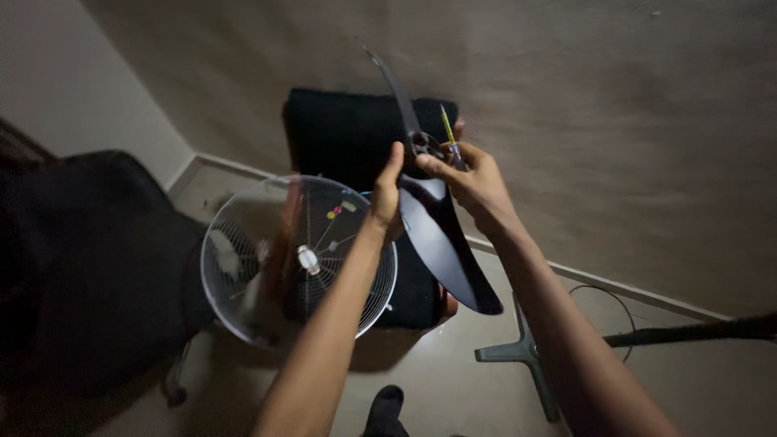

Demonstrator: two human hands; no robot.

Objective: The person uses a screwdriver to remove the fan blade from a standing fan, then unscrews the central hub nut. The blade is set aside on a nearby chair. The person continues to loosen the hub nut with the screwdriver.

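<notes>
I hold a black fan blade (441,247) up in front of me with both hands. My left hand (387,197) grips it by the hub from the left. My right hand (476,182) grips the hub from the right and also holds a thin yellow-handled screwdriver (447,129) that points upward. One long blade hangs down toward the right, another rises above the hub. Below and to the left, a round wire fan guard (243,267) leans against a black chair.
The black chair (340,129) stands against the wall behind the blade. A dark bulky seat (89,267) fills the left. A cross-shaped fan base (522,356) with a pole and a cable lies on the floor at right. My foot (385,409) shows at the bottom.
</notes>
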